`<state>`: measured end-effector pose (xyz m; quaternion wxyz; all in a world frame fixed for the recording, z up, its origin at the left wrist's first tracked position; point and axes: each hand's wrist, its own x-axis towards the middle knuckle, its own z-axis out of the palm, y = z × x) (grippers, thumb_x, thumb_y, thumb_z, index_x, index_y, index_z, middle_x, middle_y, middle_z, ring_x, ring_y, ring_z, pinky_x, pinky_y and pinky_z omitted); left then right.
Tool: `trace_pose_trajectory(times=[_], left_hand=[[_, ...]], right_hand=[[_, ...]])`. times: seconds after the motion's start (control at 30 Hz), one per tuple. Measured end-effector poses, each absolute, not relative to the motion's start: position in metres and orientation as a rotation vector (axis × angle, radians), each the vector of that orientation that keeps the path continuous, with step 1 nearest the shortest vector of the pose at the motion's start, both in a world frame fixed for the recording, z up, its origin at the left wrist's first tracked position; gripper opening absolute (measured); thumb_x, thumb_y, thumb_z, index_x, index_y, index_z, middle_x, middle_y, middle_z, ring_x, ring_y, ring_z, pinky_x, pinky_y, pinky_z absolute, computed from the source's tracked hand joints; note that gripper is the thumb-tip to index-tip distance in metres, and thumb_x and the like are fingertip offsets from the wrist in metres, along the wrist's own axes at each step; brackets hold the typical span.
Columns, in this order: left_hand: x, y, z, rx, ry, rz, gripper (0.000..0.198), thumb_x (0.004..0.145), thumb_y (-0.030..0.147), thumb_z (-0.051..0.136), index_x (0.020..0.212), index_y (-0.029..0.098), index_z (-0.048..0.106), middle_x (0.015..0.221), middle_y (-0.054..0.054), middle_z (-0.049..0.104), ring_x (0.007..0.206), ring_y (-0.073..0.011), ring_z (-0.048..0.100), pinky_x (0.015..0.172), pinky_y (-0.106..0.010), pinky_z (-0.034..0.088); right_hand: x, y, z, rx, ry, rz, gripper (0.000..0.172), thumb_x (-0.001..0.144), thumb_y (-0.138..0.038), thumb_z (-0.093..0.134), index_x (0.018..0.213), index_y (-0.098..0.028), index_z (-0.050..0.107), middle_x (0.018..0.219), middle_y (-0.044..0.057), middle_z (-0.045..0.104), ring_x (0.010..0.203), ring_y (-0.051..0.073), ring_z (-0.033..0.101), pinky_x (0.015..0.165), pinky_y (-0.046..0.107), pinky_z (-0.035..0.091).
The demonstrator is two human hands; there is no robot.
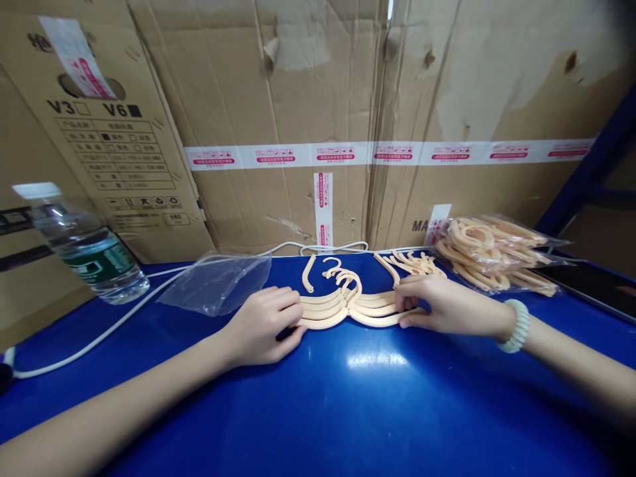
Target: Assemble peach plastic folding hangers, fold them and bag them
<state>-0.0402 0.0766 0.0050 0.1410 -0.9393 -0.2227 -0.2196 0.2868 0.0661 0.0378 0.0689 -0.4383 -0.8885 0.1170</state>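
Note:
A stack of small peach plastic hangers (348, 306) lies flat on the blue table (358, 411), hooks pointing away from me. My left hand (263, 326) has its fingers curled and pinches the left end of the stack. At the stack's right end my right hand (440, 306), with a pale bead bracelet at the wrist, pinches the hangers too. One loose hanger piece (309, 273) lies just behind the stack. More loose hangers (412, 263) are spread behind my right hand.
An empty clear plastic bag (216, 283) lies left of the stack. Bagged hangers (489, 253) pile at the right. A water bottle (84, 248) lies at the left, with a white cable (99, 334) beside it. Cardboard boxes (318, 106) wall the back. A dark tablet (593, 285) sits far right.

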Motion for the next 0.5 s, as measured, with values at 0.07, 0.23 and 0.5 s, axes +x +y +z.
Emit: trace_pose_trajectory(times=[0.07,0.23,0.5], left_hand=[[-0.0404,0.0768,0.0046,-2.714,-0.638,-0.643,0.023,0.087,0.018,0.048,0.065,0.019,0.046,0.066,-0.002,0.052,0.061,-0.0168,0.045,0.057,-0.03,0.033],[-0.0404,0.0756,0.0048,-2.71,-0.606,-0.648,0.023,0.088,0.016,0.046,0.064,0.019,0.047,0.066,-0.002,0.053,0.061,-0.017,0.045,0.057,-0.03,0.034],[-0.0399,0.0773,0.0034,-2.707,-0.552,-0.655,0.022,0.09,0.015,0.047,0.069,0.019,0.05,0.069,-0.004,0.057,0.062,-0.0171,0.047,0.059,-0.03,0.035]], right_hand=[[0.2881,0.0661,0.0381,-1.324,-2.673,0.345,0.01,0.082,-0.028,0.065,0.082,-0.017,0.064,0.083,0.004,0.064,0.076,0.019,0.058,0.067,0.029,0.043],[0.2922,0.0673,0.0424,-1.357,-2.624,0.385,0.009,0.081,-0.025,0.061,0.084,-0.017,0.063,0.082,0.005,0.068,0.074,0.019,0.062,0.067,0.029,0.045],[0.2918,0.0657,0.0477,-1.433,-2.616,0.296,0.003,0.078,-0.016,0.059,0.076,-0.018,0.059,0.071,0.002,0.067,0.064,0.017,0.061,0.06,0.026,0.04]])
